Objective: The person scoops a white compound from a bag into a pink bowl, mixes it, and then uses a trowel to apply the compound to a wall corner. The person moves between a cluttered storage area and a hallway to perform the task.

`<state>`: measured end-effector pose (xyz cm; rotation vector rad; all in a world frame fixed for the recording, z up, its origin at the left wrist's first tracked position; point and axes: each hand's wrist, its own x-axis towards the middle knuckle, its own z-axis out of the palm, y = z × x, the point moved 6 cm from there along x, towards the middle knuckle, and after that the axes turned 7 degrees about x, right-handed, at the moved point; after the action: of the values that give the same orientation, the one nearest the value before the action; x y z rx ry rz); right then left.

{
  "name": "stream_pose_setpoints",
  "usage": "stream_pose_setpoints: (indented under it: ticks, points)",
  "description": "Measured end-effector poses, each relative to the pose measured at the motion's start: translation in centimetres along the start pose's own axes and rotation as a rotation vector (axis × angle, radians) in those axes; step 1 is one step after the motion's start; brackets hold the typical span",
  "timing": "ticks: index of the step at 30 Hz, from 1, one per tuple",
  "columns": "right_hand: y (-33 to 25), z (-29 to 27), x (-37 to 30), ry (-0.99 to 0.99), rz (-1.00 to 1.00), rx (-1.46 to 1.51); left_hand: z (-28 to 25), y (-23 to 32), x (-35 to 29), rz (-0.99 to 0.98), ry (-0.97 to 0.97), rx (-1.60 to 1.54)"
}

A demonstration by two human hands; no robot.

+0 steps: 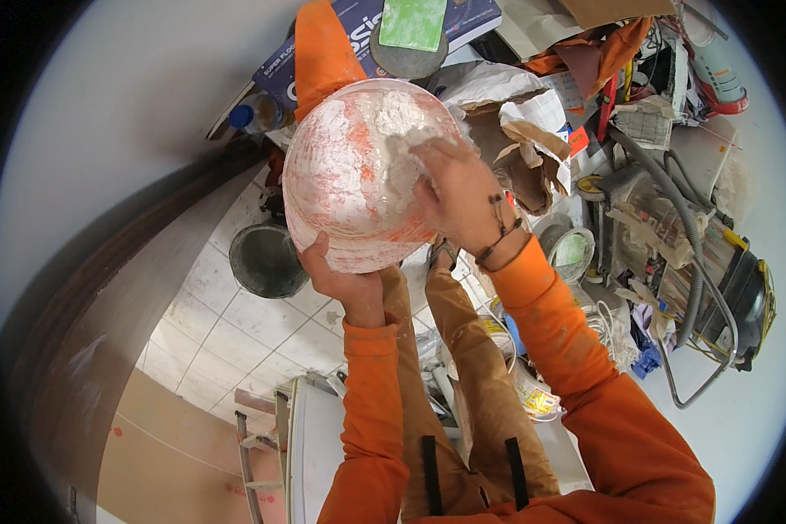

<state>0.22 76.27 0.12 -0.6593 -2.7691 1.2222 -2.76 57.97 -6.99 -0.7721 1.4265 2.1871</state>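
A round orange-red bowl (330, 205), coated with dried white plaster, is tilted toward me in front of my body. My left hand (345, 278) grips its near edge, thumb on the inside and the other fingers out of sight beneath. Wet-looking white plaster (400, 118) lies in the bowl, heaped toward the far side. Over the bowl's right side is my right hand (457, 190), fingers curled in against the plaster. Blur hides the fingertips and whatever they may hold.
A dark bucket (269, 260) stands on the tiled floor at left. Beyond the bowl are a torn paper sack (533, 144) and a green-faced pad (412, 24). Tools and a grey hose (664, 179) clutter the right. A ladder (258, 454) is at lower left.
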Motion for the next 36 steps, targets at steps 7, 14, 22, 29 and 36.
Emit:
stream_pose_setpoints:
  ticks: [7, 14, 22, 29, 36]
  points:
    - [0.7, -1.7, -0.5, 0.006, 0.008, -0.035, -1.4, -0.1, 0.3, 0.037, -0.011, 0.030]
    - [0.3, -0.6, -0.2, 0.044, -0.094, -0.081, -1.1, 0.0, 0.2, 0.029, -0.043, 0.008]
    - [0.8, 1.1, -0.7, -0.133, -0.155, -0.125, -0.9, 0.0, -0.3, 0.005, -0.031, 0.009]
    - [0.3, 0.9, -2.5, -0.066, -0.125, -0.069, -1.6, -0.3, 0.2, 0.008, 0.023, 0.029]
    - [-0.6, 2.5, -3.6, -0.262, -0.149, -0.084, -0.9, 0.1, -0.1, 0.006, 0.022, 0.016]
